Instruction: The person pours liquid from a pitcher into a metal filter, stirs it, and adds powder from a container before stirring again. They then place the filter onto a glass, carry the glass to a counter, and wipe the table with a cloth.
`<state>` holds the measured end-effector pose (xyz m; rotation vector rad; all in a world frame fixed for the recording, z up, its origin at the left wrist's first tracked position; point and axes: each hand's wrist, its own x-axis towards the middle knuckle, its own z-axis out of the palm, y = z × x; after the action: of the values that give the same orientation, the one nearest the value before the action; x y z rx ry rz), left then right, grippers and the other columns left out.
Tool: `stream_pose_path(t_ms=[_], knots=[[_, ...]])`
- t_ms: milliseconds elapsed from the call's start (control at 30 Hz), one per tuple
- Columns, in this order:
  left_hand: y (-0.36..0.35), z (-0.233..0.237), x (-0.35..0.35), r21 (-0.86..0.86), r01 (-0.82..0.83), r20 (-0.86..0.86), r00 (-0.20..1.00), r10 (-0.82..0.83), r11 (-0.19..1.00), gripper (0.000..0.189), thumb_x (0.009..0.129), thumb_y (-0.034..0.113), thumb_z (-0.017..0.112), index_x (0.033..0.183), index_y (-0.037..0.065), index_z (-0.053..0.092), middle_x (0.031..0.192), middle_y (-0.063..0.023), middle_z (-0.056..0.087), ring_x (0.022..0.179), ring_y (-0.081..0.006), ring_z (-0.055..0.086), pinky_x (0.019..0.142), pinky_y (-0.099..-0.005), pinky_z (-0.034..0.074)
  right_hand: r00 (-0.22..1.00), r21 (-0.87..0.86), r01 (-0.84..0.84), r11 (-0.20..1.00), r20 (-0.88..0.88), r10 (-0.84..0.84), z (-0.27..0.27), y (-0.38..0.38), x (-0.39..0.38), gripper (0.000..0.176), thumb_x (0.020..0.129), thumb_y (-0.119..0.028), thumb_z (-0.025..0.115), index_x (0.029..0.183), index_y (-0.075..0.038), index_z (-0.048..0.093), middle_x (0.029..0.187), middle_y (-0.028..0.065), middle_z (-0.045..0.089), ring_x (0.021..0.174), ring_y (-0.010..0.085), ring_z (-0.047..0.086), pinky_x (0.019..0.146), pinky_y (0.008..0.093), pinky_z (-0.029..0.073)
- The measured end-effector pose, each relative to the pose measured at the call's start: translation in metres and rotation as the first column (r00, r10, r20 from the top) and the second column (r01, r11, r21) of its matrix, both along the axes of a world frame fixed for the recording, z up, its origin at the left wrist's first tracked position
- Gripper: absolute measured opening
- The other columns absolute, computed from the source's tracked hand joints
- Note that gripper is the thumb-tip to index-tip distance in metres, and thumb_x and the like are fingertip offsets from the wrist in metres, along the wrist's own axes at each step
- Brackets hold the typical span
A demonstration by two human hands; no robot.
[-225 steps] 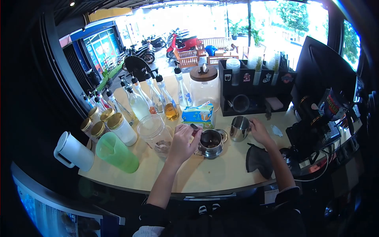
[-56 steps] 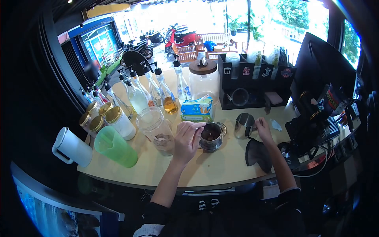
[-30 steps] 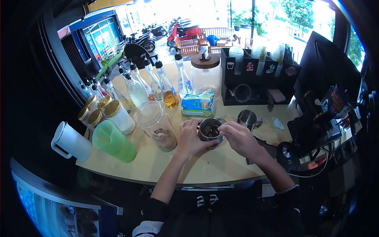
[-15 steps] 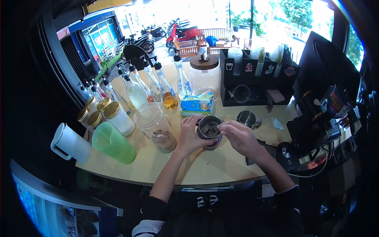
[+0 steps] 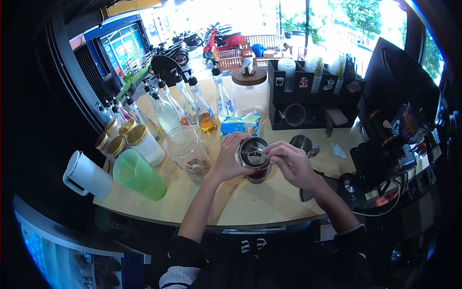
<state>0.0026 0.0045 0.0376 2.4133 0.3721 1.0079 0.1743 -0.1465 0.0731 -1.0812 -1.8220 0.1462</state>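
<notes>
My left hand (image 5: 225, 161) wraps around the left side of a small metal filter cup (image 5: 253, 155). The cup is raised a little off the counter and tipped toward me, so its dark perforated inside shows. The fingertips of my right hand (image 5: 291, 164) pinch the cup's right rim. A dark base piece (image 5: 257, 176) sits just under the cup. An open clear plastic jar (image 5: 187, 153) with brown powder at the bottom stands just left of my left hand.
On the tan counter (image 5: 250, 207) stand a green pitcher (image 5: 137, 176), a white pitcher (image 5: 86, 176), gold-lidded jars (image 5: 143, 144), syrup bottles (image 5: 202, 108), a blue packet (image 5: 239, 125), a wood-lidded glass jar (image 5: 250, 96), a black organizer (image 5: 313, 101) and a steel jug (image 5: 302, 143). Black machines (image 5: 385, 154) crowd the right.
My right hand left the steel jug and came to the filter cup. Both hands have since lifted the cup off the counter and tipped it toward me.
</notes>
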Motion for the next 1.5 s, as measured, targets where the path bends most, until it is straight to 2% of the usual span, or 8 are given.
stream_pose_path(t_ms=[300,633,700,833,900,1000,1233,1500], knots=[[0.006,0.007,-0.007,0.061,0.073,-0.073,0.995,-0.068,0.995,0.085,0.049,0.028,0.087,0.126,0.016,0.054,0.125,-0.0067,0.05,0.123,-0.0271,0.047,0.113,-0.0498,0.019,0.92,-0.227,-0.205,0.952,-0.376,0.109,0.006,-0.001,0.009,0.019,0.1,-0.007,0.041,0.105,0.003,0.056,0.102,0.012,0.066,0.093,0.0158,0.065,0.084,0.0308,0.052],[0.002,0.01,-0.007,0.096,0.076,-0.127,0.99,-0.064,0.992,0.085,0.048,0.024,0.087,0.126,0.017,0.054,0.127,-0.0064,0.048,0.127,-0.0265,0.043,0.113,-0.0457,0.021,0.971,-0.244,-0.148,0.958,-0.221,0.093,0.012,0.013,0.026,0.02,0.101,-0.008,0.04,0.104,0.003,0.057,0.097,0.0112,0.068,0.091,0.0144,0.065,0.082,0.0291,0.052],[0.0,0.01,-0.006,0.085,0.089,-0.097,0.992,-0.08,0.992,0.085,0.048,0.023,0.087,0.126,0.016,0.054,0.127,-0.0064,0.048,0.125,-0.0271,0.043,0.112,-0.044,0.023,0.91,-0.168,-0.197,0.966,-0.397,0.116,0.01,0.017,0.025,0.02,0.101,-0.008,0.04,0.102,0.003,0.057,0.097,0.011,0.068,0.09,0.0137,0.065,0.081,0.0286,0.052],[-0.002,0.009,-0.006,0.052,0.071,-0.09,0.994,-0.066,0.996,0.084,0.048,0.023,0.087,0.125,0.015,0.054,0.126,-0.0067,0.048,0.122,-0.028,0.044,0.111,-0.044,0.025,0.954,-0.254,-0.161,0.954,-0.287,0.084,0.011,0.014,0.022,0.019,0.101,-0.008,0.04,0.101,0.002,0.057,0.096,0.0102,0.068,0.089,0.013,0.065,0.08,0.0281,0.053],[-0.001,0.008,-0.007,0.049,0.08,-0.063,0.995,-0.077,0.996,0.084,0.048,0.022,0.087,0.125,0.015,0.054,0.126,-0.007,0.048,0.12,-0.0287,0.045,0.11,-0.0441,0.027,0.878,-0.195,-0.224,0.955,-0.466,0.111,0.009,0.018,0.027,0.02,0.101,-0.01,0.042,0.099,0.001,0.058,0.094,0.0082,0.068,0.086,0.0114,0.065,0.078,0.027,0.053],[0.0,0.009,-0.007,0.064,0.074,-0.099,0.993,-0.067,0.995,0.085,0.048,0.022,0.087,0.125,0.014,0.054,0.126,-0.0074,0.048,0.12,-0.0288,0.045,0.11,-0.044,0.028,0.938,-0.317,-0.26,0.912,-0.306,0.161,0.016,0.017,0.028,0.022,0.102,-0.011,0.04,0.104,0.004,0.055,0.1,0.0128,0.067,0.09,0.0145,0.065,0.081,0.0303,0.054],[-0.001,0.018,-0.006,0.06,0.054,-0.158,0.986,-0.044,0.997,0.085,0.048,0.023,0.087,0.125,0.013,0.053,0.128,-0.008,0.047,0.123,-0.0289,0.043,0.11,-0.0438,0.028,0.932,-0.474,-0.3,0.828,-0.331,0.148,0.049,0.026,0.029,0.021,0.101,-0.009,0.041,0.097,0.004,0.057,0.093,0.01,0.068,0.079,0.0105,0.065,0.074,0.026,0.055],[0.001,0.017,-0.007,0.086,0.078,-0.167,0.984,-0.063,0.993,0.085,0.049,0.023,0.086,0.126,0.013,0.052,0.128,-0.0089,0.047,0.124,-0.0291,0.043,0.11,-0.0438,0.028,0.968,-0.483,-0.24,0.842,-0.189,0.167,0.053,0.039,0.023,0.02,0.101,-0.011,0.045,0.095,0.004,0.057,0.086,0.0079,0.066,0.074,0.0106,0.065,0.069,0.0246,0.055]])
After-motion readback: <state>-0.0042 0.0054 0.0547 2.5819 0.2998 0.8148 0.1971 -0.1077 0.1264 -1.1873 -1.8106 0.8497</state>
